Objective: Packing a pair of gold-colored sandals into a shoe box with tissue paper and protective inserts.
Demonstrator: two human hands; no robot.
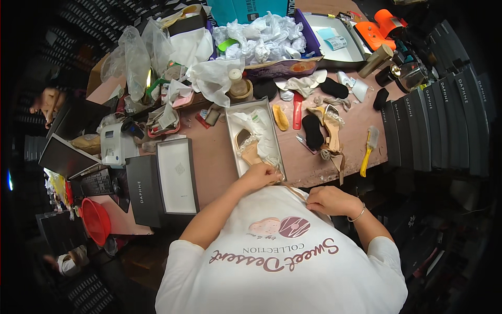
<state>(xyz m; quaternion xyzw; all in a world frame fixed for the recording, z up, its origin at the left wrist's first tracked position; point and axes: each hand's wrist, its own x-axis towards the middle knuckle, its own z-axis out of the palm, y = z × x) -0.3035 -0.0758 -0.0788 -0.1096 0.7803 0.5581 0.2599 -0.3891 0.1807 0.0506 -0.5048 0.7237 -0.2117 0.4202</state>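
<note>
A tan sandal (250, 153) with a beaded strap lies in an open shoe box (234, 125), white tissue paper (254, 123) beside it. At the box's near end my left hand (260, 177) is closed on the back of the sandal, its fingertips partly hidden. A thin tan strap (297, 193) runs from there toward my right hand (333, 201), which is closed on it close to my shirt. The matching sandal (332, 128) rests on the table to the right of the box, its ribbon hanging toward the near edge.
A yellow-handled brush (369, 152), a red shoehorn (297, 111) and black pads (313, 132) lie to the right. Stacked shoe boxes (418, 131) line the right side. A box lid (177, 175) is at left, near a label printer (116, 145). Crumpled paper fills a purple carton (308, 34) behind.
</note>
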